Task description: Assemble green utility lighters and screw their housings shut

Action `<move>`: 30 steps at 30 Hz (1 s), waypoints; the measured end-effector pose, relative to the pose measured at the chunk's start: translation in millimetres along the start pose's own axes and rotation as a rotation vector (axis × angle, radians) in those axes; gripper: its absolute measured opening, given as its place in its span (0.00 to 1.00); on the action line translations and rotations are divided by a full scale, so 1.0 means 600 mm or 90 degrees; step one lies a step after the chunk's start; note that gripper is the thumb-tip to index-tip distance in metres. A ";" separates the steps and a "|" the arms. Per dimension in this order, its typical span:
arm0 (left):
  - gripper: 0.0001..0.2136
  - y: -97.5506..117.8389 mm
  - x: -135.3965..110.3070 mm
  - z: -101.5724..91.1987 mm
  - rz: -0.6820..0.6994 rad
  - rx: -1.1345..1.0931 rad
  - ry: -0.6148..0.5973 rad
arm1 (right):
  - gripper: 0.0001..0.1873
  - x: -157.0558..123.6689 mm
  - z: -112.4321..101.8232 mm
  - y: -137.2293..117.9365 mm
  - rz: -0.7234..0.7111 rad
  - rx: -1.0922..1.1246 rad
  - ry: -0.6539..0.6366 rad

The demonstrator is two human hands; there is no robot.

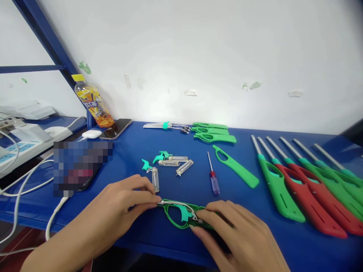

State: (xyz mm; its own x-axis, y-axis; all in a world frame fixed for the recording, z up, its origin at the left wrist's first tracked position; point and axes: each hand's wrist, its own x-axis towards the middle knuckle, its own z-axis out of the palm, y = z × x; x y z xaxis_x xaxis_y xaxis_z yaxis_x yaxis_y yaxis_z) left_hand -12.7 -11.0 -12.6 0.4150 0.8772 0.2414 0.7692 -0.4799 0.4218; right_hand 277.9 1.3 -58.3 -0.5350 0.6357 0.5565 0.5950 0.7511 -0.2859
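Observation:
A green lighter shell half (177, 217) lies on the blue table (136, 151) near the front edge, with a teal trigger and a thin wire and metal tube set in it. My left hand (124, 204) pinches the metal tube end at the shell's left tip. My right hand (227, 230) covers the shell's right end, fingertips pressed on the wire by the trigger. Just beyond lie several clear fuel tanks (170, 163), some with teal triggers, and a small screwdriver (213, 177) with a purple handle.
A loose green shell half (235, 166) lies mid-table. Finished green and red long lighters (306, 189) lie in a row at the right. More green shells (212, 132) and metal tubes (164, 126) lie at the back. A drink bottle (92, 100), phone (116, 128) and cables sit at the left.

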 end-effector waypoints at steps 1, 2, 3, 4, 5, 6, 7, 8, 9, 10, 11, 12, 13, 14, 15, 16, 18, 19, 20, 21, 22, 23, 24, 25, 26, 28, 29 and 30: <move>0.14 0.001 0.001 0.000 -0.003 -0.008 0.004 | 0.10 0.000 0.000 0.000 0.000 0.000 0.001; 0.13 0.002 0.002 0.001 -0.008 -0.016 0.007 | 0.10 0.000 0.000 0.000 0.000 0.001 0.001; 0.13 0.002 0.003 0.002 -0.016 -0.025 0.007 | 0.10 0.001 0.000 0.000 0.000 0.001 -0.001; 0.13 0.002 0.003 0.004 -0.024 -0.033 0.006 | 0.10 0.001 0.000 0.000 -0.002 0.001 -0.002; 0.13 0.002 0.003 0.006 -0.030 -0.042 0.005 | 0.10 0.001 0.000 0.000 -0.002 0.001 -0.001; 0.12 0.001 0.003 0.009 -0.033 -0.051 0.002 | 0.10 0.001 0.001 0.001 -0.001 0.001 -0.004; 0.12 0.000 0.002 0.011 -0.036 -0.059 -0.002 | 0.10 0.001 0.001 0.001 0.000 0.000 -0.006; 0.12 -0.001 0.002 0.013 -0.038 -0.065 -0.005 | 0.10 0.000 0.001 0.001 0.001 0.000 -0.006; 0.12 -0.002 0.001 0.014 -0.041 -0.068 -0.008 | 0.10 0.000 0.001 0.002 0.002 0.000 -0.006; 0.12 -0.002 0.001 0.015 -0.044 -0.068 -0.010 | 0.10 0.000 0.002 0.002 0.002 0.000 -0.007; 0.12 -0.001 0.001 0.015 -0.046 -0.064 -0.014 | 0.10 0.000 0.002 0.002 0.001 0.000 -0.007; 0.12 0.000 0.001 0.014 -0.048 -0.058 -0.020 | 0.10 -0.001 0.002 0.003 -0.002 -0.001 -0.007; 0.11 0.002 0.001 0.013 -0.049 -0.048 -0.024 | 0.10 -0.001 0.002 0.003 -0.004 -0.002 -0.007; 0.11 0.005 0.001 0.013 -0.048 -0.037 -0.028 | 0.10 -0.001 0.002 0.004 -0.006 -0.003 -0.008; 0.12 0.008 0.001 0.012 -0.048 -0.025 -0.029 | 0.10 -0.001 0.003 0.004 -0.007 -0.004 -0.011; 0.12 0.011 0.002 0.012 -0.046 -0.015 -0.028 | 0.10 -0.002 0.003 0.005 -0.008 -0.006 -0.012; 0.11 0.016 0.003 0.013 -0.042 0.000 -0.025 | 0.09 -0.002 0.003 0.005 -0.007 -0.008 -0.016; 0.11 0.018 0.003 0.014 -0.040 0.006 -0.026 | 0.09 -0.002 0.003 0.006 -0.007 -0.009 -0.016; 0.11 0.019 0.004 0.015 -0.039 0.012 -0.028 | 0.09 -0.002 0.004 0.006 -0.008 -0.010 -0.016; 0.11 0.021 0.004 0.016 -0.038 0.018 -0.029 | 0.10 -0.002 0.004 0.006 -0.010 -0.011 -0.013; 0.12 0.021 0.005 0.016 -0.035 0.023 -0.030 | 0.10 -0.002 0.004 0.006 -0.012 -0.011 -0.011; 0.12 0.021 0.005 0.016 -0.031 0.027 -0.029 | 0.10 -0.002 0.004 0.006 -0.013 -0.011 -0.010; 0.12 0.021 0.006 0.016 -0.025 0.030 -0.028 | 0.11 -0.001 0.004 0.006 -0.013 -0.011 -0.010; 0.13 0.020 0.006 0.015 -0.020 0.036 -0.025 | 0.11 0.000 0.004 0.006 -0.012 -0.012 -0.007; 0.12 0.018 0.006 0.013 -0.020 0.046 -0.017 | 0.12 0.001 0.004 0.006 -0.011 -0.014 -0.005; 0.11 0.009 0.006 0.009 -0.043 0.087 0.022 | 0.12 0.002 0.002 0.005 -0.009 -0.017 0.000; 0.11 0.003 0.005 0.006 -0.064 0.112 0.046 | 0.13 0.003 0.001 0.005 -0.011 -0.019 0.004; 0.11 -0.005 0.005 0.003 -0.086 0.137 0.072 | 0.13 0.004 0.000 0.004 -0.015 -0.020 0.007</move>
State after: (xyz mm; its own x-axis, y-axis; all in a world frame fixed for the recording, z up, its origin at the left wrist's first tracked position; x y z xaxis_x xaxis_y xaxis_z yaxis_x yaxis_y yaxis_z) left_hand -12.9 -7.2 -15.0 0.2545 0.9204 0.2967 0.9045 -0.3351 0.2637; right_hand 278.3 4.7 -57.6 -0.5422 0.6160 0.5715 0.6010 0.7596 -0.2485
